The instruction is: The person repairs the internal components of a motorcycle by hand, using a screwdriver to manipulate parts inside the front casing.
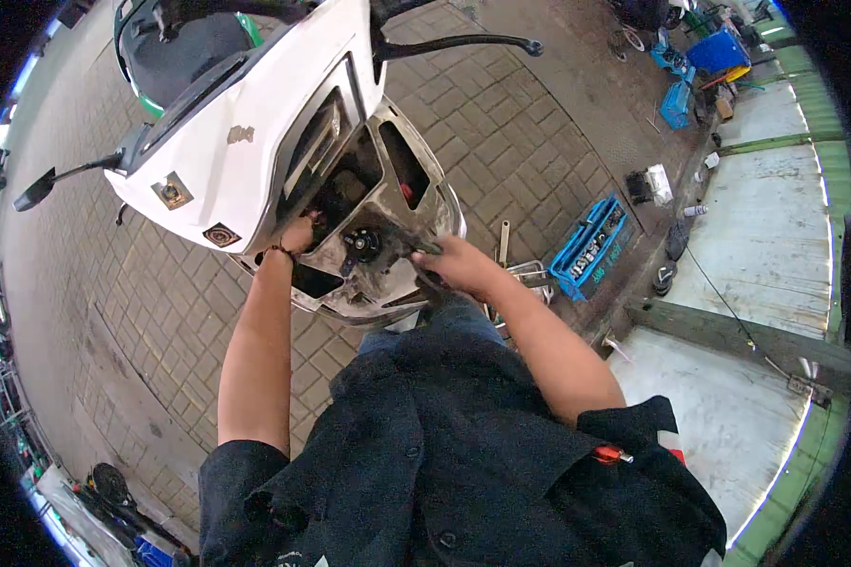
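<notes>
In front of me stands a white scooter (227, 132), its dirty grey inner panel (397, 194) facing me, with a round black ignition lock (362, 244) in it. My left hand (298, 233) reaches into the dark opening left of the lock; its fingertips are partly hidden there. My right hand (456, 265) is closed at the panel's right side, low down. Something dark shows at its fingers, too unclear to name.
A blue toolbox (586, 248) full of tools lies open on the paving (501, 123) at the right. Beside it are metal tools (529, 274). The scooter's brake lever (473, 43) and mirror (38, 189) stick out. A metal-sheet wall (756, 208) runs along the right.
</notes>
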`<state>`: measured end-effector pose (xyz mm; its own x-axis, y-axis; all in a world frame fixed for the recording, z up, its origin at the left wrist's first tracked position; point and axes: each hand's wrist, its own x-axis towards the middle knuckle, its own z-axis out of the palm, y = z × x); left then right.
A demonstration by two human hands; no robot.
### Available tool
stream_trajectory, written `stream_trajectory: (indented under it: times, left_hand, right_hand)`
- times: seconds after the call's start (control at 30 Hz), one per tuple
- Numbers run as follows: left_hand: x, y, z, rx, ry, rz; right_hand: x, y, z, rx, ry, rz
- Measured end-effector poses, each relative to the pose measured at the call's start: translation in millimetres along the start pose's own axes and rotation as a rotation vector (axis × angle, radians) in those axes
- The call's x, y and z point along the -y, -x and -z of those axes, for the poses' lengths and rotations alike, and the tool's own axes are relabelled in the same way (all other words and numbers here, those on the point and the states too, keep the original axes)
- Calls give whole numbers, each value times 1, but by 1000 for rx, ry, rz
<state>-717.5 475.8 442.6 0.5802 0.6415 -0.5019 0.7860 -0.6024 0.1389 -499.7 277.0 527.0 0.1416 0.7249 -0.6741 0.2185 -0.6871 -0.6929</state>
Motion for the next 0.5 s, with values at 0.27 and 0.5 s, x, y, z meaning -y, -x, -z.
stream_trajectory:
  times: [0.27,0.5]
  left_hand:
    - [16,-6,-19,-235,389,324]
    - [-9,9,2,-288,430,173]
  right_hand:
    - [-32,13,20,-103,203,63]
    - [-81,17,29,-145,209,96]
